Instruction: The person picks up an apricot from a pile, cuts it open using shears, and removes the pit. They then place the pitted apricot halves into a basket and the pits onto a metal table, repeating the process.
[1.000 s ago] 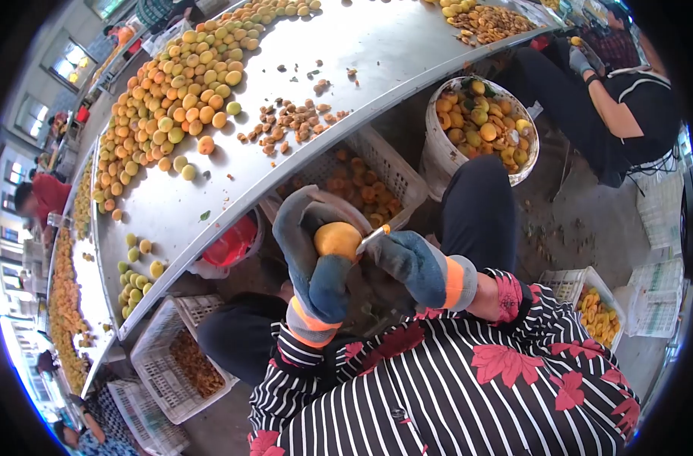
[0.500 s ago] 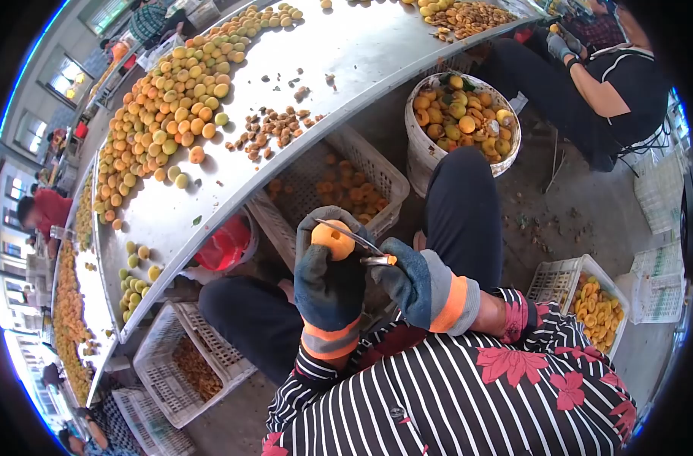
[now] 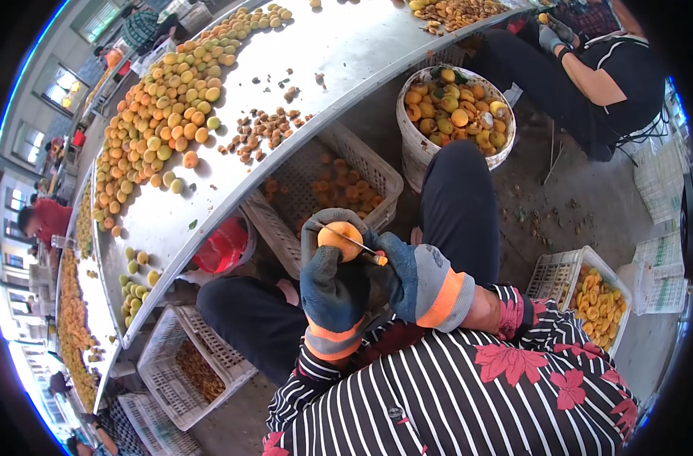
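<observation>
Gloved in grey and dark blue with an orange band, my left hand (image 3: 333, 285) is closed around an orange-yellow apricot (image 3: 340, 240), held up between thumb and fingers. My right hand (image 3: 418, 277), in a matching glove, is wrapped round a small knife (image 3: 352, 239). The thin blade lies across the face of the apricot, and an orange part of the knife shows beside my right fingers. Both hands are close together above my lap. Below and behind them is a crate (image 3: 388, 199) with halved apricots.
A metal table (image 3: 247, 87) bears piled apricots (image 3: 160, 114) and pits (image 3: 263, 133). Around me stand a white bucket (image 3: 411, 140) of fruit, a red bag (image 3: 223, 245), a left crate (image 3: 158, 380) and a right crate (image 3: 548, 275). A co-worker (image 3: 627, 83) sits at the upper right.
The knife blade has moved from the apricot's upper edge to across its face. My right hand has shifted slightly left, and the apricot has turned, with its dark hollow no longer showing.
</observation>
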`<state>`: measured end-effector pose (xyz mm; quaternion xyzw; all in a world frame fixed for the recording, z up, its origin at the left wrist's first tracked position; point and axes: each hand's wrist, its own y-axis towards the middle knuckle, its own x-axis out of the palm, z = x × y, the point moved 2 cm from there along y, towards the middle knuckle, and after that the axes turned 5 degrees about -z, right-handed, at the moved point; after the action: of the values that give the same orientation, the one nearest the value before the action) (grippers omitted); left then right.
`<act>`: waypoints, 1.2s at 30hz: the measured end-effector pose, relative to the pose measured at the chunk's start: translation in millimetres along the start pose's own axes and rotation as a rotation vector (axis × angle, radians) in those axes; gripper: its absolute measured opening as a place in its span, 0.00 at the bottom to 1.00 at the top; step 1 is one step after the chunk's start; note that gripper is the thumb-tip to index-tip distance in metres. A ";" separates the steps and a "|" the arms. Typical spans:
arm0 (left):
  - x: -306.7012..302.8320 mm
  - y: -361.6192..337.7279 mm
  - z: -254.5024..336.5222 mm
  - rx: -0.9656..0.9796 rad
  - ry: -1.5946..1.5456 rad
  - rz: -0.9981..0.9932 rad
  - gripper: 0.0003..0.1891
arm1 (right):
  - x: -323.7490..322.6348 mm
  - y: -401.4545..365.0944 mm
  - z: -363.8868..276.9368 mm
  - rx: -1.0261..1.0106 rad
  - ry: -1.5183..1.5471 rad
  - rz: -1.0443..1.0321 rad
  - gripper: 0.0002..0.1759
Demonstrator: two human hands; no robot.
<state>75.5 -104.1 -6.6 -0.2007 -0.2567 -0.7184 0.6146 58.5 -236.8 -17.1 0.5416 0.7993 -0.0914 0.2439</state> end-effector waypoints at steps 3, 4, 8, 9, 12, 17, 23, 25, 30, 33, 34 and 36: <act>-10.6 2.7 0.3 0.001 0.035 -0.113 0.28 | -3.4 1.1 -3.7 -0.101 0.060 -0.005 0.19; -10.3 2.8 1.5 0.007 0.037 -0.113 0.30 | -4.6 1.2 -5.2 -0.098 0.054 -0.021 0.19; -9.5 5.7 5.0 0.072 0.124 -0.099 0.34 | -3.6 -2.5 -8.2 -0.126 -0.030 -0.003 0.20; -10.0 6.7 5.3 0.097 0.165 -0.093 0.35 | -2.1 -4.3 -8.4 -0.142 -0.065 0.024 0.20; -6.9 3.4 7.2 0.076 0.301 0.069 0.34 | 2.0 -4.4 -3.2 -0.017 -0.058 -0.044 0.21; -4.0 0.1 7.9 0.030 0.079 -0.070 0.26 | 6.5 -0.4 -13.8 -0.087 0.270 0.060 0.23; 5.0 0.9 -0.2 0.027 -0.092 -0.032 0.29 | 14.8 -2.5 2.1 -0.011 0.077 -0.011 0.24; 4.0 -2.0 3.7 0.047 0.006 -0.012 0.30 | 12.4 -2.1 -1.9 -0.032 0.085 -0.021 0.26; -4.1 -3.2 15.5 0.082 0.299 -0.087 0.32 | -2.1 -5.2 -6.4 -0.007 0.032 -0.118 0.24; -9.5 0.8 23.4 0.045 0.380 -0.174 0.34 | -8.2 -6.0 -5.0 -0.027 0.042 -0.183 0.26; -9.7 1.6 23.5 0.040 0.378 -0.167 0.33 | -8.0 -5.6 -5.0 -0.025 0.066 -0.168 0.25; -9.7 3.0 18.9 0.055 0.205 -0.152 0.31 | -4.8 -4.3 -4.5 -0.025 0.114 -0.134 0.25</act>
<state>79.5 -85.2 2.8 -0.0892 -0.2263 -0.7726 0.5865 54.8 -240.6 -11.4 0.4880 0.8475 -0.0667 0.1980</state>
